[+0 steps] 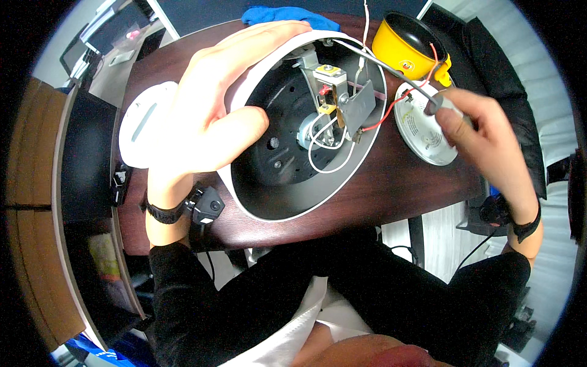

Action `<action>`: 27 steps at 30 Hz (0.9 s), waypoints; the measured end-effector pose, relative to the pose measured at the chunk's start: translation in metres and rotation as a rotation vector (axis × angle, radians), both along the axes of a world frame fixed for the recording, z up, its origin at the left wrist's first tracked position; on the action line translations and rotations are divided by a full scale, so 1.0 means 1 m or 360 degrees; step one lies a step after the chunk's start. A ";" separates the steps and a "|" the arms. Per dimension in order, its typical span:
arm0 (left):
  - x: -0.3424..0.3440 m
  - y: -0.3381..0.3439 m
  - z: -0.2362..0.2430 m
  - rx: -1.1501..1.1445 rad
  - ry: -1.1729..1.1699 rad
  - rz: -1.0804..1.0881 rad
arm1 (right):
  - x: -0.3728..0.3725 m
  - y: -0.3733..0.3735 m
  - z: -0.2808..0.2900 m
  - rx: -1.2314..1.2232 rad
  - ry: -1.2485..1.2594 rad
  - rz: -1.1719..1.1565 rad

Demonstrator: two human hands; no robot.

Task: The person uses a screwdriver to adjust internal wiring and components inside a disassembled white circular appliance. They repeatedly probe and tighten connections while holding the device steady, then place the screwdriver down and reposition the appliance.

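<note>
A white, round appliance housing point(361, 160) lies tilted on the table with its open side toward me, its dark metal inside showing. Inside are a metal bracket with a yellow-ended switch block point(330, 74), a grey plate point(359, 109) and looped white wires point(313, 156). My left hand point(214, 101) grips the housing's left wall, thumb over the rim, fingers stretched along the outside. My right hand point(483, 125), slightly blurred, is closed on what looks like a screwdriver point(388, 68). Its long grey shaft reaches the housing's upper rim. A red wire point(391, 109) runs out beneath the shaft.
A white round cover point(426, 131) lies right of the housing, partly behind my right hand. Another white part point(137, 131) with a slot is at the left. A yellow pot point(400, 46) and a blue cloth point(293, 16) are at the back of the brown table point(391, 192).
</note>
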State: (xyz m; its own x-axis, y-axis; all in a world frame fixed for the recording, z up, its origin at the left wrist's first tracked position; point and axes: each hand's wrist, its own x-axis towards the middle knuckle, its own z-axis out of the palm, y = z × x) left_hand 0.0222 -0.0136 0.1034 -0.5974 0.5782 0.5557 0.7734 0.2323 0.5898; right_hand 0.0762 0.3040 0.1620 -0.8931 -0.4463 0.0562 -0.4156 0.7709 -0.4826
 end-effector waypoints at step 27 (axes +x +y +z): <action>0.014 0.003 -0.001 0.0016 0.0075 0.0049 | 0.015 -0.024 -0.002 -0.0497 -0.1216 -0.0310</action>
